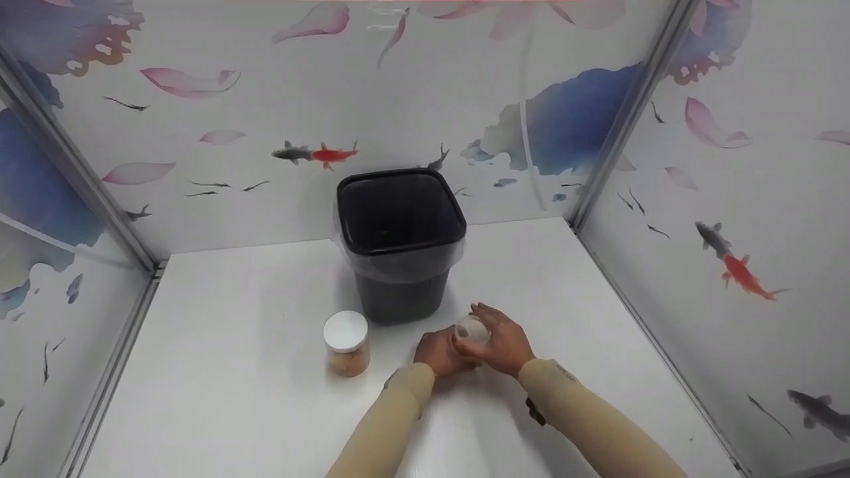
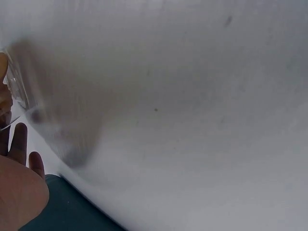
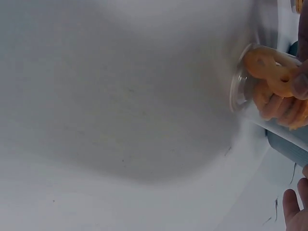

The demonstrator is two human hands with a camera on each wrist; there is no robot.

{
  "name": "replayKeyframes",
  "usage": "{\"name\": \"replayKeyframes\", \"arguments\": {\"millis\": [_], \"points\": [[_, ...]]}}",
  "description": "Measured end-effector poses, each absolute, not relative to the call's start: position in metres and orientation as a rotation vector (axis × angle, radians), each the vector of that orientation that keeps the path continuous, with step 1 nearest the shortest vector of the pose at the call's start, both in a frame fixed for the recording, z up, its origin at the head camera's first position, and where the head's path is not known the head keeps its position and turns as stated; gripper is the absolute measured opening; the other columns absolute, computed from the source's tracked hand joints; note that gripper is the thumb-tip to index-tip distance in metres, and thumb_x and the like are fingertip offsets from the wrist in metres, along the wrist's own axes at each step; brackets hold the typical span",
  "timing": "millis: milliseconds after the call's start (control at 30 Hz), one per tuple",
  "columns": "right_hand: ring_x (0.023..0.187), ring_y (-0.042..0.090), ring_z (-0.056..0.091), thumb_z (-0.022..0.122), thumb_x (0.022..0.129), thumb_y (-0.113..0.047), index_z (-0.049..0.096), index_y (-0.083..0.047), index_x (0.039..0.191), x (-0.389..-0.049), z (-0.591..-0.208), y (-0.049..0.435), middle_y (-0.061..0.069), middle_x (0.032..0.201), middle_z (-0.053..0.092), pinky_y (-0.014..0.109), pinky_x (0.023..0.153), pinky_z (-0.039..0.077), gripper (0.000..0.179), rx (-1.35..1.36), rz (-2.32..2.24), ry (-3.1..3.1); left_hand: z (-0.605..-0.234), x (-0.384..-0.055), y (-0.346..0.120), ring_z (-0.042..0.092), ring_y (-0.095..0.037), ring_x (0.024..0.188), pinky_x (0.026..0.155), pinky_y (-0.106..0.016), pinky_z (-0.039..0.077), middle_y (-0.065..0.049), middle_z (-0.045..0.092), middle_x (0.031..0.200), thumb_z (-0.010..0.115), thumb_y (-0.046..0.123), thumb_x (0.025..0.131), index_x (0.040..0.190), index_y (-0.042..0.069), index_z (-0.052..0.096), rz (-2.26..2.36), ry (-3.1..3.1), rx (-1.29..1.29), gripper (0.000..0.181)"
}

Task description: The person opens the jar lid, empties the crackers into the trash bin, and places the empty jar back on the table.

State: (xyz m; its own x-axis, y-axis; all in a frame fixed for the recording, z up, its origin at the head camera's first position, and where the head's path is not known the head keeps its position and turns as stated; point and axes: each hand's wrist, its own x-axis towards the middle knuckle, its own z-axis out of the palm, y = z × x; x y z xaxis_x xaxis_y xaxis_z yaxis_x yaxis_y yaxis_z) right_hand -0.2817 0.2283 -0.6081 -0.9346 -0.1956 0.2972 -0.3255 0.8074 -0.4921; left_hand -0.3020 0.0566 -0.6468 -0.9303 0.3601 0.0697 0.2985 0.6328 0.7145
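My left hand (image 1: pixel 441 352) grips a clear jar (image 3: pixel 240 94) low on its side, close in front of the black bin. Ring-shaped biscuits (image 3: pixel 269 72) show through the jar wall in the right wrist view. My right hand (image 1: pixel 501 338) is curled around the upper part of that jar, thumb on the near side and fingers on the far side. The jar's round top (image 1: pixel 473 330) looks pale between the fingers; whether a lid sits on it is unclear. In the left wrist view only the jar's clear base (image 2: pixel 18 89) shows at the left edge.
A second clear jar (image 1: pixel 347 344) with a white lid and biscuits inside stands left of my hands. Behind both stands a black bin (image 1: pixel 402 292) with a clear liner folded over its rim. Patterned panels enclose the white table (image 1: pixel 219 372) at the back and sides.
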Motion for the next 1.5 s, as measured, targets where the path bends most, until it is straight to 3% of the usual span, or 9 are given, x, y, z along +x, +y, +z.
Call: {"name": "replayKeyframes", "arguments": {"millis": [467, 767, 933, 1133, 1500], "points": [[0.132, 0.022, 0.050, 0.074, 0.077, -0.065, 0.061, -0.015, 0.137, -0.289, -0.614, 0.242, 0.003, 0.144, 0.054, 0.046, 0.104, 0.042, 0.079, 0.581, 0.788, -2.728, -0.653, -0.300, 0.062, 0.064, -0.011, 0.095, 0.086, -0.033, 0.051, 0.007, 0.070, 0.102, 0.091, 0.046, 0.066, 0.116, 0.016, 0.065, 1.201, 2.763, 0.562, 0.063], [0.143, 0.024, 0.034, 0.070, 0.080, -0.068, 0.041, -0.012, 0.153, -0.273, -0.617, 0.226, 0.004, 0.157, 0.038, 0.045, 0.113, 0.029, 0.096, 0.276, 1.068, -2.851, -0.655, -0.297, 0.063, 0.063, -0.020, 0.093, 0.090, -0.038, 0.048, 0.007, 0.070, 0.098, 0.085, 0.053, 0.069, 0.113, 0.016, 0.065, 1.051, 2.897, 0.489, 0.061], [0.142, 0.024, 0.036, 0.076, 0.075, -0.065, 0.045, -0.011, 0.150, -0.276, -0.616, 0.222, 0.002, 0.155, 0.041, 0.047, 0.113, 0.029, 0.098, 0.252, 1.145, -2.808, -0.651, -0.300, 0.059, 0.062, -0.019, 0.094, 0.091, -0.038, 0.048, 0.006, 0.070, 0.099, 0.086, 0.048, 0.070, 0.115, 0.014, 0.066, 1.081, 2.864, 0.465, 0.060], [0.139, 0.025, 0.040, 0.078, 0.078, -0.057, 0.049, -0.012, 0.147, -0.272, -0.616, 0.215, 0.003, 0.151, 0.046, 0.048, 0.111, 0.032, 0.087, 0.189, 1.144, -2.764, -0.651, -0.300, 0.059, 0.061, -0.018, 0.091, 0.090, -0.038, 0.047, 0.005, 0.071, 0.101, 0.084, 0.047, 0.072, 0.115, 0.013, 0.065, 0.985, 2.901, 0.511, 0.058], [0.139, 0.024, 0.041, 0.074, 0.078, -0.064, 0.051, -0.012, 0.146, -0.272, -0.611, 0.212, 0.003, 0.151, 0.047, 0.044, 0.111, 0.033, 0.089, 0.130, 1.104, -2.769, -0.642, -0.298, 0.060, 0.062, -0.018, 0.093, 0.094, -0.039, 0.044, 0.001, 0.071, 0.106, 0.082, 0.043, 0.075, 0.118, 0.012, 0.064, 0.900, 2.929, 0.595, 0.057]]}}
